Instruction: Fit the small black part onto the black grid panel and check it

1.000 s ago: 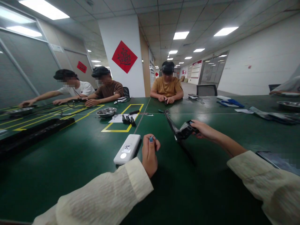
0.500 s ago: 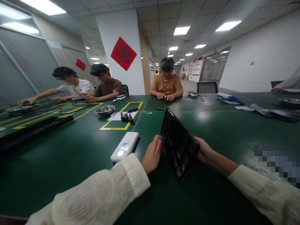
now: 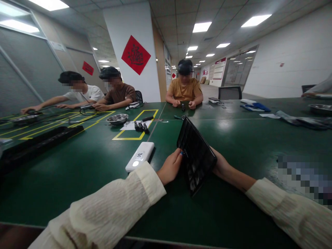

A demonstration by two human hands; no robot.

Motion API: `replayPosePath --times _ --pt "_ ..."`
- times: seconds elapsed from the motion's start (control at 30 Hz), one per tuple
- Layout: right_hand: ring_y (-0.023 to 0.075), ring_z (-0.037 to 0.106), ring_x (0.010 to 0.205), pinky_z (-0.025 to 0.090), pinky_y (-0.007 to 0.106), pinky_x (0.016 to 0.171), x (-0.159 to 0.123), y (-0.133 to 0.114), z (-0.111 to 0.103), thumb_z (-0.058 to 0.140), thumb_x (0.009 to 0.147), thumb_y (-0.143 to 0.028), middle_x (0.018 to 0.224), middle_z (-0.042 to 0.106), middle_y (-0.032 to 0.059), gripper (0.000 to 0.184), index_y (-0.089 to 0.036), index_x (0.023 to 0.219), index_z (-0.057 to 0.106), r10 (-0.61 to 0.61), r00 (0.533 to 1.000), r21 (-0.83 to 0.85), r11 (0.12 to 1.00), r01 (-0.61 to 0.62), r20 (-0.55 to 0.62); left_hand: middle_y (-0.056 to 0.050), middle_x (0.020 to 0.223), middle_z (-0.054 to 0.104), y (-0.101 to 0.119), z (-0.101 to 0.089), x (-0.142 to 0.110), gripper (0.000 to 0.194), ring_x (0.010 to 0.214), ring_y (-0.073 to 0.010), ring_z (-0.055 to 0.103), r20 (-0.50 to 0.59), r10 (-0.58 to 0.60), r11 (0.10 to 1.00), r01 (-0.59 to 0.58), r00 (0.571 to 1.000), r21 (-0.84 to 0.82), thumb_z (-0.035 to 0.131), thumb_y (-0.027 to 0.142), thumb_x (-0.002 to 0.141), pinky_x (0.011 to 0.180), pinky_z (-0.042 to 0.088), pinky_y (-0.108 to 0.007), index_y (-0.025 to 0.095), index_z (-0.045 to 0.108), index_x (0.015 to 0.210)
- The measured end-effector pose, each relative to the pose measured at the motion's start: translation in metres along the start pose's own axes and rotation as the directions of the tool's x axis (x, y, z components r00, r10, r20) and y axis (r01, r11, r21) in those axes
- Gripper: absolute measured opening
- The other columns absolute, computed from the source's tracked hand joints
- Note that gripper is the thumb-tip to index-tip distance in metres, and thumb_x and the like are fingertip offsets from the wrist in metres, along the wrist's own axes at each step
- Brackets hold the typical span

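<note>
Upright and tilted over the table, a black glossy tablet-like panel (image 3: 194, 157) is held between my two hands. My left hand (image 3: 171, 166) is closed at the panel's left edge, the thumb against its dark face. A tiny blue spot shows at the thumb tip; I cannot make out what it is. My right hand (image 3: 223, 167) grips the opposite edge, with its fingers hidden behind the panel. Just left of my left hand lies a white power bank (image 3: 140, 155) with a handwritten number, partly covered by my sleeve.
On the green table (image 3: 103, 183) stand a metal bowl (image 3: 117, 119) and black cylindrical parts (image 3: 141, 127) near yellow tape. A long black tray (image 3: 38, 145) lies left. Pliers (image 3: 178, 117) lie beyond the panel. Three people sit opposite; cloth items (image 3: 301, 119) lie right.
The panel and my hands have shifted slightly up and left in view, and more of the table's near edge shows. The person opposite has parted their hands around a small black object.
</note>
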State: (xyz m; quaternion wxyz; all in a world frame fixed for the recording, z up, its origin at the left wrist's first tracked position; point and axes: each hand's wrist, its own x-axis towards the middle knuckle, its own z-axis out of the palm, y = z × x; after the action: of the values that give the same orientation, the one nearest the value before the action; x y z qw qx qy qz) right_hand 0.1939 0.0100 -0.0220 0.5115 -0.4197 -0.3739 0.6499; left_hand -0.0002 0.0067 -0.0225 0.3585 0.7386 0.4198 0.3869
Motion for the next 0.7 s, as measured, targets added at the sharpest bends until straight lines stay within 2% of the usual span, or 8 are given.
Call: replayPosePath --times 0.13,0.33,0.43,0.57,0.7 --pt "0.0169 0.059 0.068 0.046 0.028 0.056 0.001 0.0025 -0.0012 0.053 0.076 -0.035 0.084 0.065 -0.0011 0.021 -0.025 0.094 0.054 -0.026 0.999 -0.002 1.0 0.026 0.025 -0.006 0.098 0.062 -0.0007 0.0007 0.0008 0.03 0.089 -0.0198 0.056 0.006 0.024 1.0 -0.024 1.0 -0.011 0.032 0.037 0.092 0.085 0.042 -0.034 0.017 0.054 0.099" --pt "0.018 0.06 0.073 0.045 0.029 0.056 0.0005 0.0026 -0.0023 0.054 0.074 -0.039 0.091 0.066 0.0004 0.028 -0.024 0.097 0.053 -0.062 0.997 -0.053 0.997 0.064 0.042 -0.004 0.086 0.063 0.0013 0.0007 -0.0003 0.027 0.082 -0.0195 0.056 -0.01 0.007 0.999 -0.006 1.0 0.046 0.036 0.038 0.09 0.079 0.044 -0.032 0.019 0.055 0.093" --pt "0.0184 0.06 0.074 0.044 0.029 0.056 -0.0011 0.0013 -0.0014 0.055 0.072 -0.04 0.09 0.065 0.0002 0.029 -0.024 0.096 0.053 -0.068 0.997 -0.075 0.995 0.071 0.041 -0.003 0.084 0.064 0.0036 0.0008 -0.0013 0.026 0.079 -0.0193 0.057 -0.026 -0.003 0.999 0.004 1.0 0.043 0.04 0.04 0.089 0.078 0.044 -0.031 0.02 0.056 0.092" --pt "0.0185 0.06 0.072 0.043 0.028 0.054 -0.0032 -0.0002 0.0003 0.055 0.073 -0.042 0.089 0.065 0.0006 0.031 -0.025 0.098 0.052 -0.072 0.996 -0.081 0.994 0.076 0.055 -0.002 0.077 0.064 0.005 0.0002 -0.0014 0.024 0.073 -0.0196 0.058 -0.056 0.046 0.996 -0.041 0.997 0.079 0.045 0.042 0.087 0.071 0.044 -0.029 0.022 0.057 0.088" --pt "0.0168 0.058 0.069 0.044 0.028 0.055 -0.0047 -0.0003 0.0013 0.055 0.075 -0.04 0.083 0.063 -0.001 0.029 -0.024 0.098 0.052 -0.076 0.995 -0.042 0.996 0.079 0.058 -0.002 0.072 0.062 0.0038 -0.0018 0.0019 0.028 0.066 -0.0188 0.057 -0.008 0.043 0.989 -0.041 0.999 0.144 0.04 0.041 0.09 0.064 0.041 -0.027 0.021 0.058 0.084"
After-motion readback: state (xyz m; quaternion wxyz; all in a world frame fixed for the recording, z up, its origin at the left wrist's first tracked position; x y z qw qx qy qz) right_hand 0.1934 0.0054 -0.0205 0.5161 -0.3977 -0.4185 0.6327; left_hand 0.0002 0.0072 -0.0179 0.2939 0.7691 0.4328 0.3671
